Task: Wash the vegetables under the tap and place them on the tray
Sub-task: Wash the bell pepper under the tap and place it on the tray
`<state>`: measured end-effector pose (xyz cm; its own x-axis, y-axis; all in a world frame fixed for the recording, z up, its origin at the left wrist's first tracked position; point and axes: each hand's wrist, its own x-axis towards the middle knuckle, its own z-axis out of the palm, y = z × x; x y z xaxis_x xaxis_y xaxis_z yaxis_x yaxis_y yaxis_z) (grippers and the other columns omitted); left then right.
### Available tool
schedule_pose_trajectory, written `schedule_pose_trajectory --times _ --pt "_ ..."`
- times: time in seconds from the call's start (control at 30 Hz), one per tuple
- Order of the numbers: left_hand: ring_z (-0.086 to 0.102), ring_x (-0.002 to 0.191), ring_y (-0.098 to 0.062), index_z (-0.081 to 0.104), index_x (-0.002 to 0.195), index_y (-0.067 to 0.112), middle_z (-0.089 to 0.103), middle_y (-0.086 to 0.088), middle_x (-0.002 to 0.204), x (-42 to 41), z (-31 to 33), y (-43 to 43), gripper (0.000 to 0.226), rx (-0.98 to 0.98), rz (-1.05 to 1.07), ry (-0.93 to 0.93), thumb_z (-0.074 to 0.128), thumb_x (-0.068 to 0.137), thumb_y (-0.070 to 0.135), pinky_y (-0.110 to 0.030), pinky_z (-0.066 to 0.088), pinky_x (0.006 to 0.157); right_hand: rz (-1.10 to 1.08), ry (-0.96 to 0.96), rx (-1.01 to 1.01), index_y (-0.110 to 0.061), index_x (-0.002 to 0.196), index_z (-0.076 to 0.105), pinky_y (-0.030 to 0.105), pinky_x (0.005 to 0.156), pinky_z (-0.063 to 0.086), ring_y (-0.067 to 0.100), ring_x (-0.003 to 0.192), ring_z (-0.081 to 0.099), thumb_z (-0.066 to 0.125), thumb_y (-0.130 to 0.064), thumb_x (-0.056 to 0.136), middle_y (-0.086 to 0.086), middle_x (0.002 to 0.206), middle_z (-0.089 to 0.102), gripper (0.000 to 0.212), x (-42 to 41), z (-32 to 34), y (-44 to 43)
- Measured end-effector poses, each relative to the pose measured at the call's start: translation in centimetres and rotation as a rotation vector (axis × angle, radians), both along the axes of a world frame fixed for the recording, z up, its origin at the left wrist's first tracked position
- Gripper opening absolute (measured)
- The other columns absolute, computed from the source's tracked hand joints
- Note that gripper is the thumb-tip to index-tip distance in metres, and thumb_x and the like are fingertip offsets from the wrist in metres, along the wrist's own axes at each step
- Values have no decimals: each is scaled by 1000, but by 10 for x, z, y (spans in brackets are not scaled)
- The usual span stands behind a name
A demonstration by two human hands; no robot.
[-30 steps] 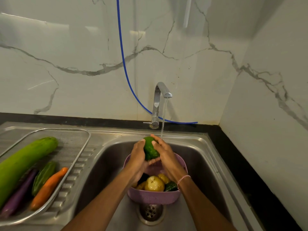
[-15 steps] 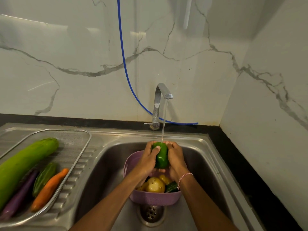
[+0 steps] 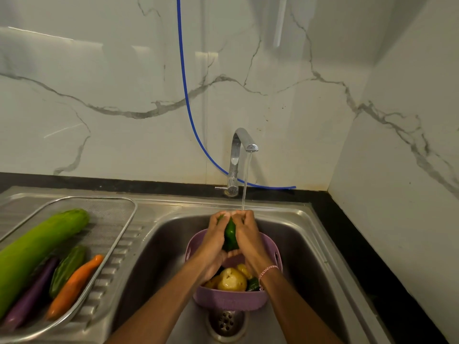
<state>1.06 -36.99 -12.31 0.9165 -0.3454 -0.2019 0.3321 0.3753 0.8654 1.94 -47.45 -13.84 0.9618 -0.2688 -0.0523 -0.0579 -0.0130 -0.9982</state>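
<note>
Cucumber sits clamped between your palms under the tap — your left hand and right hand are pressed together around it, above the purple basket in the sink. Washed vegetables lie on the tray at your left — gourd, carrot.

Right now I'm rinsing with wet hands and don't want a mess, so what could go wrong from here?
The green vegetable is pressed between your left hand and right hand under the running tap; wet, it could slip into the purple basket or the sink. Water hitting your hands may splash out. The tray is already crowded.
</note>
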Motion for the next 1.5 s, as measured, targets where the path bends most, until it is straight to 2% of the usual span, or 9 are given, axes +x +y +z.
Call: schedule_pose_trajectory --times 0.1,0.27,0.37,0.47,0.6,0.83,1.2,1.33,1.5 --pt "65 120 -31 51 130 32 61 -11 133 -2 -3 -5 41 35 -41 3 71 94 29 -52 60 92 -80 42 24 -18 114 59 44 93 59 26 109 66 50 -37 109 7 115 66 22 5 -4 -5" --pt "65 116 -32 51 129 28 60 -16 131 2 -7 -6 31 -6 22 37 63 100 28 -40 63 77 -106 106 166 -15 108 69 51 97 60 30 108 70 53 -29 108 16 113 73 21 7 -5 -9" --pt "63 117 -30 48 134 27 59 -14 130 8 -8 -3 34 -46 137 28 59 102 28 -41 62 76 32 45 150 -28 126 66 40 98 60 21 117 64 48 -24 110 5 129 65 25 2 -3 4" --pt "66 112 -27 50 132 29 63 -11 124 11 -8 4 31 1 220 23 58 103 34 -43 63 75 160 18 63 -34 156 43 40 109 53 19 134 50 42 -20 112 -7 140 45 46 0 -4 12" --pt "68 106 -26 51 126 29 64 -11 120 10 -9 6 25 111 159 -6 54 104 41 -55 59 94 133 -35 -41 -28 147 51 18 82 56 14 123 58 43 -22 112 -5 136 55 36 -2 -4 6" --pt "63 111 -24 49 132 33 60 -6 125 9 -15 -2 43 467 34 -147 47 100 60 -51 57 98 -170 35 40 -18 103 71 49 98 58 29 106 68 61 -31 104 9 106 72 17 5 -7 -18" --pt "70 108 -31 47 139 19 65 -17 123 14 -18 2 46 126 186 76 42 106 51 -49 63 84 143 30 107 -47 118 64 51 104 56 26 124 60 57 -36 106 4 134 60 18 -3 2 5" --pt "65 111 -24 43 138 21 61 -10 120 9 -16 -5 36 284 110 -68 37 109 43 -45 58 96 -10 66 126 -35 109 63 55 103 56 27 116 62 48 -30 110 9 127 62 16 1 4 -4" --pt "62 113 -25 46 136 22 57 -10 124 10 -16 -7 30 458 82 -224 32 111 33 -52 56 100 -81 111 203 -23 104 70 49 95 60 27 107 65 59 -24 104 10 114 66 11 5 4 -11"
